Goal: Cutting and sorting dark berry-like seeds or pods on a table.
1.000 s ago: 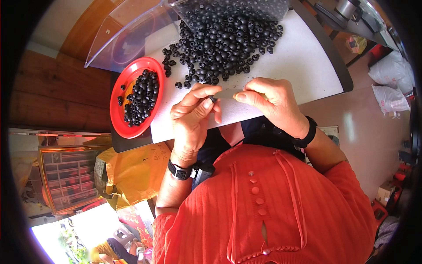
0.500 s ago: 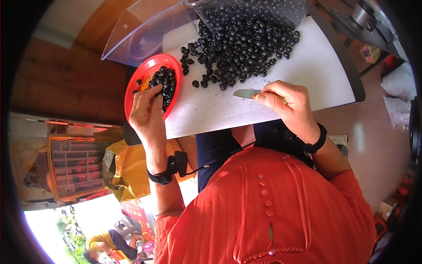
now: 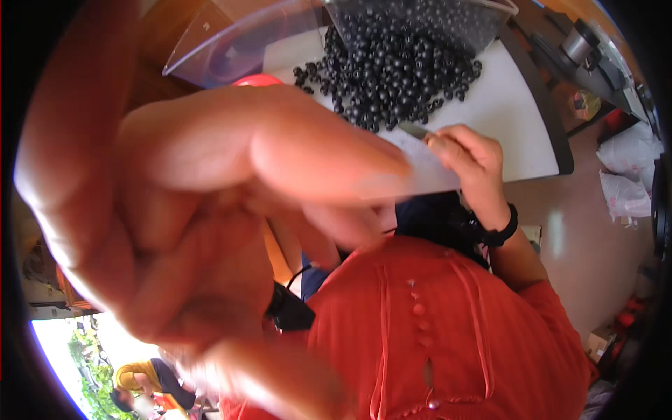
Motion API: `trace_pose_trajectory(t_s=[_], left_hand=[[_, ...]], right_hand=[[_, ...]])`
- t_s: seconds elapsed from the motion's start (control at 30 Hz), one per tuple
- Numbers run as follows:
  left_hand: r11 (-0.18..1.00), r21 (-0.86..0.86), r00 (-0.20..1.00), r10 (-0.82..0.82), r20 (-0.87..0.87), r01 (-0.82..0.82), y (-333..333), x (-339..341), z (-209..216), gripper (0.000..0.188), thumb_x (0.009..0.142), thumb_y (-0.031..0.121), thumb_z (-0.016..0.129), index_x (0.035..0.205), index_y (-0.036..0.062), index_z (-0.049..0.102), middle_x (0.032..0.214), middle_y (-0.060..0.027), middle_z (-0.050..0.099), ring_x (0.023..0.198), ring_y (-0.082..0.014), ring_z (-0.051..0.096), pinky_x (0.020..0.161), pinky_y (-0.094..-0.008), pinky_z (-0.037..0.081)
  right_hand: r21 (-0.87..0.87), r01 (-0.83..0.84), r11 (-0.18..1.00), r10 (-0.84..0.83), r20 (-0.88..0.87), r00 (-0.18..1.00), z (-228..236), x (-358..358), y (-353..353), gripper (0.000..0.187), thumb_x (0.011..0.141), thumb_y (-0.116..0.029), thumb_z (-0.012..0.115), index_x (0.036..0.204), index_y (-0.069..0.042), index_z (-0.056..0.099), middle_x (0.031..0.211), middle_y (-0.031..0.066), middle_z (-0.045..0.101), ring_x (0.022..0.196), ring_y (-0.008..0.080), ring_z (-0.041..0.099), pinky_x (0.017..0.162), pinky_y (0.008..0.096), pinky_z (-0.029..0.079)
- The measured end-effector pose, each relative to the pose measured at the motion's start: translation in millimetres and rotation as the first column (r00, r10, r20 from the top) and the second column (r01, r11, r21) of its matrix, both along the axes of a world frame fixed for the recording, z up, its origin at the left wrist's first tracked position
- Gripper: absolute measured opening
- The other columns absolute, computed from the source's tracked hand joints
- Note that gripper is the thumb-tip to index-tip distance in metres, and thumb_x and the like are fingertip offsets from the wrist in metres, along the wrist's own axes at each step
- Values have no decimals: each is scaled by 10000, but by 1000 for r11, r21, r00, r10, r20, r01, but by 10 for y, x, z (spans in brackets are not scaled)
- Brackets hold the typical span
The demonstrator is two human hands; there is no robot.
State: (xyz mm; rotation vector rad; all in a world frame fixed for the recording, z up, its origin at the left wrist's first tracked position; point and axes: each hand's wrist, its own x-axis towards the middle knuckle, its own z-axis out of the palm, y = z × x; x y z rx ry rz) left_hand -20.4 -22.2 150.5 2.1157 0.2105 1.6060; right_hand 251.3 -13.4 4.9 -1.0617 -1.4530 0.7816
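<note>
White bag, marks illegible; right hand grips knife; left hand loosely spread, empty

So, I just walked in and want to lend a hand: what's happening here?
A person's right hand holds a small knife near a heap of black bead-like pieces on the white tabletop. The left hand is blurred, close to the camera, thumb apart from fingers, with nothing visible in it. It hides most of a red plate, so the plate's contents can't be seen.
</note>
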Motion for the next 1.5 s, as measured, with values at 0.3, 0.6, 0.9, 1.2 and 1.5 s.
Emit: trace_pose_trajectory(t_s=[0.3,0.6,0.9,1.2,1.5], left_hand=[[988,-155,998,-7,65,17,-119,153,105,1201,886,684,735,1632,-71,173,1180,-293,635,643,-204,627,578,-280,533],[975,-116,979,197,57,-189,-70,133,95,1165,890,645,756,1620,-78,206,1172,-290,643,653,-201,632,593,-276,534],[955,-247,986,168,4,-162,-73,277,160,1129,895,606,777,1608,-84,239,1163,-288,652,663,-199,638,607,-273,535],[933,-322,987,151,-48,-159,-54,349,295,1094,900,567,799,1597,-91,272,1155,-285,660,673,-196,643,622,-270,536],[846,-359,889,251,-384,-394,183,220,-299,425,856,-4,811,1266,36,706,1027,-74,701,784,-105,652,649,-246,498]], right_hand=[[71,-54,996,57,-37,998,-113,36,124,189,990,-159,761,984,29,745,768,-1,672,718,47,554,646,228,452],[8,-28,1000,28,9,1000,-61,-1,-19,166,988,-119,755,1004,44,727,770,9,670,699,56,546,643,235,458],[59,-16,998,16,9,1000,-85,1,35,185,984,-147,768,991,35,735,729,-1,623,674,51,510,611,232,429],[36,-20,999,18,53,998,-50,-25,32,194,989,-167,769,975,24,739,715,-1,615,674,48,509,603,236,426],[25,38,999,-37,-60,997,5,-32,19,172,1004,-121,735,1036,48,751,787,-29,637,688,46,513,621,231,407]])
